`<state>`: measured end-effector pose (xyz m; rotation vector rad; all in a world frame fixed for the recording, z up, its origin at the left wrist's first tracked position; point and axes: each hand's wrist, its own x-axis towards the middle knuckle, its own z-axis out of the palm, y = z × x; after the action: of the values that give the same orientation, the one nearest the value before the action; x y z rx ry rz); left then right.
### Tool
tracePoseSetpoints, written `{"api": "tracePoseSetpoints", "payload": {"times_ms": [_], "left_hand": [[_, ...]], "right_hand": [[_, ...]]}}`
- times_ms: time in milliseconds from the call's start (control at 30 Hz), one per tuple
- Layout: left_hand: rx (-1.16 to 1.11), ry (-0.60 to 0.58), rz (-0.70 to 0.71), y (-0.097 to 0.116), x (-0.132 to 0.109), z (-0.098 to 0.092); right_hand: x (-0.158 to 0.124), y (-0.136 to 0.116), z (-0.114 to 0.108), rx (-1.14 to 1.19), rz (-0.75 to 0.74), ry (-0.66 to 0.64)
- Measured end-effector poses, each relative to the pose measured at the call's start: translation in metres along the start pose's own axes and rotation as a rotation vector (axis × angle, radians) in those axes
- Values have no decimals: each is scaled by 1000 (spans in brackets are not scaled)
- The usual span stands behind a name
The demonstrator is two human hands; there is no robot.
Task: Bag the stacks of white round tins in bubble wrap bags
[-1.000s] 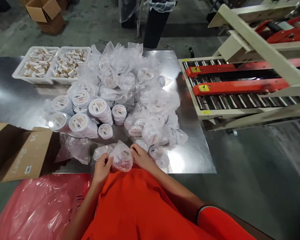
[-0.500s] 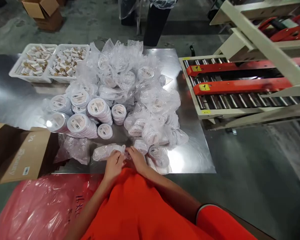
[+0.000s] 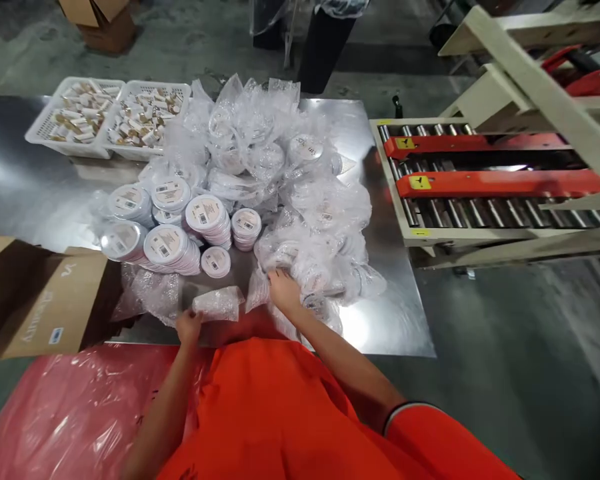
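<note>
My left hand [image 3: 189,325] is at the table's front edge, its fingers pinched at the left end of a small bubble-wrap bag [image 3: 219,303]. To the right, my right hand [image 3: 284,291] has its fingers curled at the top of a bubble-wrapped stack of round discs [image 3: 258,291]; its fingertips are partly hidden. Behind my hands are several unwrapped stacks of white, labelled round discs [image 3: 165,245]. A large heap of bubble-wrapped stacks [image 3: 325,200] spreads behind and beside my right hand. Some loose bubble wrap [image 3: 155,293] lies left of the small bag.
Two white baskets [image 3: 105,143] of small white-and-gold pieces stand at the back left. An open cardboard box [image 3: 55,307] is at the left front, above a pink plastic bag [image 3: 80,413]. A roller conveyor [image 3: 470,213] adjoins the metal table [image 3: 405,313] on the right.
My hands were together at the right end of the small bag. The left has moved left to its other end; the right has moved up and right to another wrapped stack.
</note>
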<state>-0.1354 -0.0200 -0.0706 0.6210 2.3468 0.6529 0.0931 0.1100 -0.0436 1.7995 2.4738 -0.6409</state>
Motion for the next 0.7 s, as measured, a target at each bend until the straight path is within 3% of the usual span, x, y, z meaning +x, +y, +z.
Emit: {"api": "tracePoseSetpoints", "payload": {"times_ms": [100,167,200,333,500,600,700], "left_hand": [[-259,-46,-32,11,-10,-11],[-404,-66,-23,20,-24,-24],[-469,-78,-26,24,-31,-32],[-711,-197,-136,41,-54,-60],[-812,-273,-177,70,-70,-72],[-883,-328,-140,85,-78,-72],[-800,-286,-8,89,-85,-70]], "right_hand": [[-16,-11,-7,95,-9,180],[-30,-23,-14,276,-122,291],[-38,-29,-17,388,-198,283],[-58,-60,-31,679,-417,-8],[-67,-91,-44,564,-581,-59],[-67,-97,-45,579,-576,-115],[-66,-95,-45,802,-406,-167]]}}
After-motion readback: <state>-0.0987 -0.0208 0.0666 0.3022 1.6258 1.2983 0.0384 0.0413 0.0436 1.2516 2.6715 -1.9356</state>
